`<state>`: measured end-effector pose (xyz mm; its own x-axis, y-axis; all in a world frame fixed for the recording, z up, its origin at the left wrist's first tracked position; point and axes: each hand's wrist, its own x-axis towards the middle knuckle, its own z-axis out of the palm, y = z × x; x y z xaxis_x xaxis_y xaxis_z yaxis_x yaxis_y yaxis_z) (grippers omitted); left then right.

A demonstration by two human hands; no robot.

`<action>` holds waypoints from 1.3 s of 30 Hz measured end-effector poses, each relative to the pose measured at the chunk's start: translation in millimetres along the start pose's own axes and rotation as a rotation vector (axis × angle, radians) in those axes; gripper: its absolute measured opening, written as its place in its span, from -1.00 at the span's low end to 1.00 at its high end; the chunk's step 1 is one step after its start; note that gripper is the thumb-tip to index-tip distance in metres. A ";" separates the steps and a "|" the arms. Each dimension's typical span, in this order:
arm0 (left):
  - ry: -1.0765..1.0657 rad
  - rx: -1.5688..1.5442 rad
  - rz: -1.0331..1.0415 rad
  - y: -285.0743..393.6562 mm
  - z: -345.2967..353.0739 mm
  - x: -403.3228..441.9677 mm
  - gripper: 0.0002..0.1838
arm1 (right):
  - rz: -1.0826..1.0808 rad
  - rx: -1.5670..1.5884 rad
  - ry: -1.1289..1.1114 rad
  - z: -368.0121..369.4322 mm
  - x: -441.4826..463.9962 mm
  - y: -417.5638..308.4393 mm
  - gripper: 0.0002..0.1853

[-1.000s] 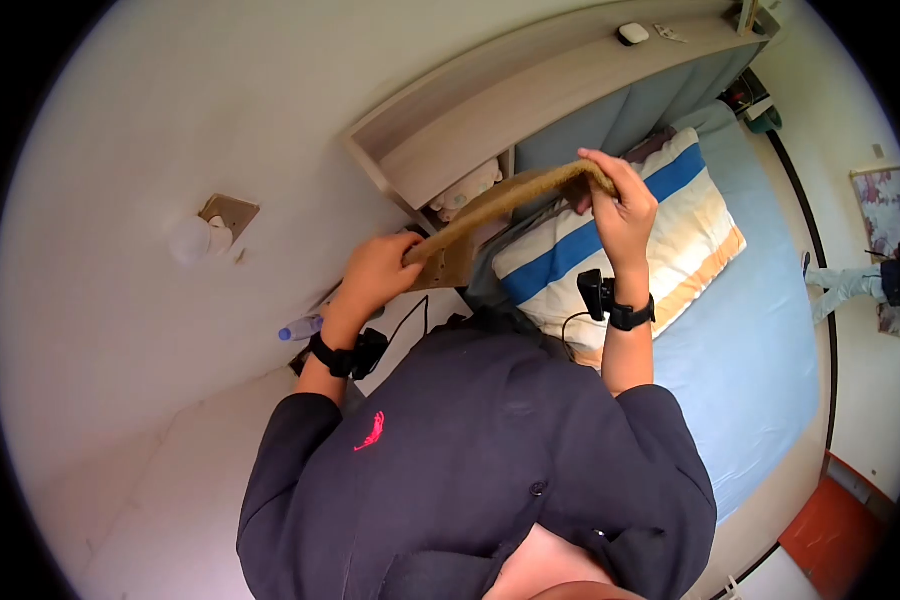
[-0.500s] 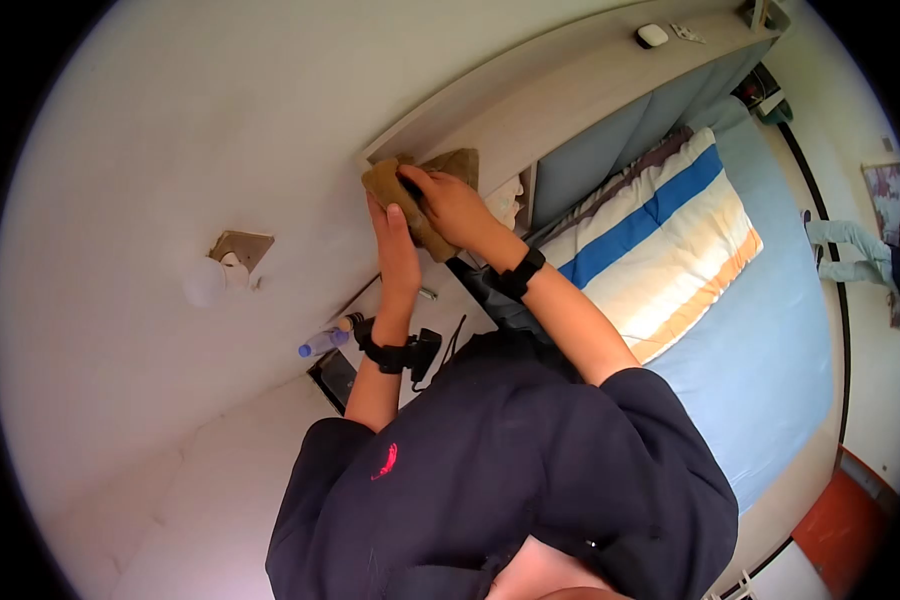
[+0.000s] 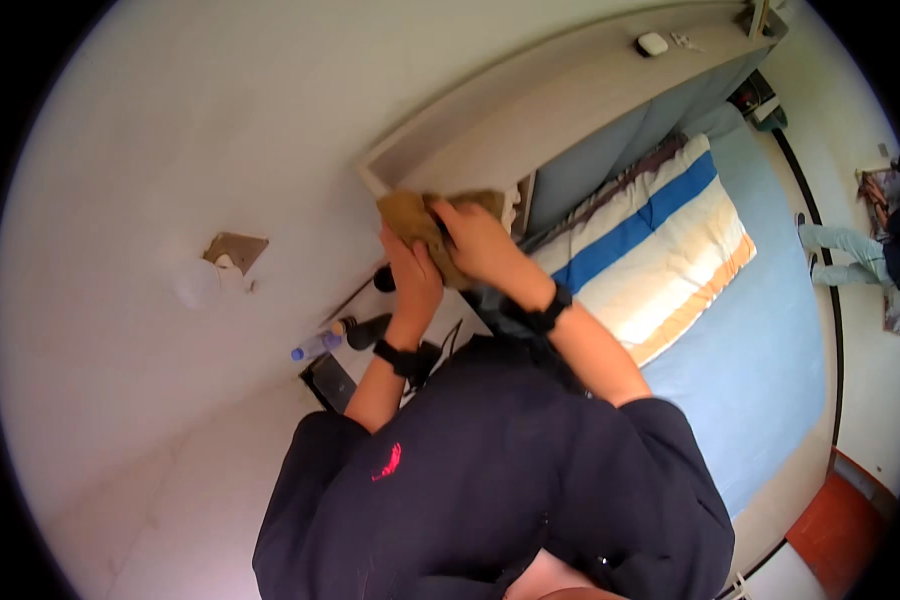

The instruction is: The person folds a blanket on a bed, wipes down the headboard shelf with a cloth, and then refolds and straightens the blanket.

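Observation:
A brown cloth point(image 3: 402, 212) is bunched between my two hands, in front of the corner of the headboard shelf. My left hand point(image 3: 415, 280) is closed on its lower left side, with fingers pressed against the fabric. My right hand point(image 3: 478, 240) grips the cloth from the right, its fingers curled over a fold. The two hands are close together, and part of the cloth spreads out behind the right one. Some fingertips are hidden in the folds.
Right of my arms lies a striped pillow point(image 3: 660, 240) on a blue bed point(image 3: 770, 350). The headboard shelf point(image 3: 530, 110) holds a white case point(image 3: 652, 44). A bottle point(image 3: 315, 346) is at the lower left. A person point(image 3: 850, 255) stands at the far right.
The cloth was stretched between my spread hands a second ago. My right hand has since come left to meet my left hand, and the cloth is now bunched and slightly lower than half a second ago.

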<state>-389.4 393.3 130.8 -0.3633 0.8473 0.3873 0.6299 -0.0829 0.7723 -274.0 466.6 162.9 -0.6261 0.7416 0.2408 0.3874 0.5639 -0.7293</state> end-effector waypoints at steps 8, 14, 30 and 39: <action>-0.282 0.003 0.012 1.2 -32.3 -36.4 -0.48 | 0.293 0.321 0.017 -29.2 -63.0 6.2 -0.73; -0.394 0.247 0.273 30.4 -46.2 -36.1 -0.37 | 0.242 0.239 0.488 -95.9 -46.9 1.6 -0.83; -0.337 0.389 0.144 81.2 4.6 26.0 -0.40 | -0.003 -0.505 0.260 -28.6 27.9 55.2 -0.45; 0.030 0.394 0.367 66.2 -46.7 30.7 -0.38 | -0.263 -0.408 0.237 -23.3 45.5 56.7 -0.61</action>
<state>-390.9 389.3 217.3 -0.0862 0.7840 0.6148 0.9268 -0.1634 0.3383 -264.8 540.8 147.4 -0.5856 0.5915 0.5543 0.4992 0.8019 -0.3283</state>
